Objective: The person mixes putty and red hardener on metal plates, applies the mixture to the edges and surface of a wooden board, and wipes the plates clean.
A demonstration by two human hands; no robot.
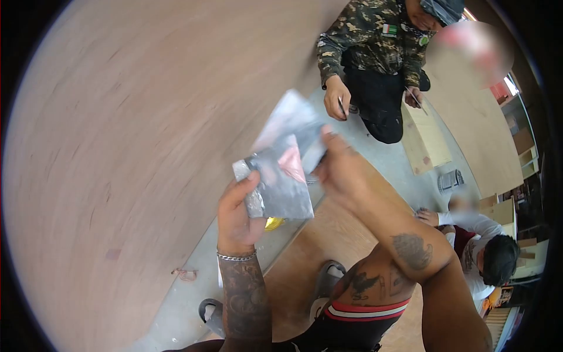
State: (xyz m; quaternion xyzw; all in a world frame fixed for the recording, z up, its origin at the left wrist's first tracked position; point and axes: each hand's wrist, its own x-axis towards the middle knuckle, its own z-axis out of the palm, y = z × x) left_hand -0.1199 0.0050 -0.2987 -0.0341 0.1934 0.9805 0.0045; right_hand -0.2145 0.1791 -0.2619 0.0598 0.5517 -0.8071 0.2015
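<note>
Packet [278, 196]: centre of my view, pink patch [291, 164] showing; any print too blurred to read.
Left hand [237, 214]: raised, fingers clamped on its left edge.
Right hand [339, 170]: angled inward, blurred beside film [286, 114]; I cannot tell its grip.

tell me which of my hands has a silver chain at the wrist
Your left hand, thumb on the grey plastic; no chain shows on the right hand.

No text, label, brand, number or sign can be read: the small green-and-white patch [389, 29] on the brown-and-green camouflage jacket [369, 35] shows only colours, its details too small.
</note>
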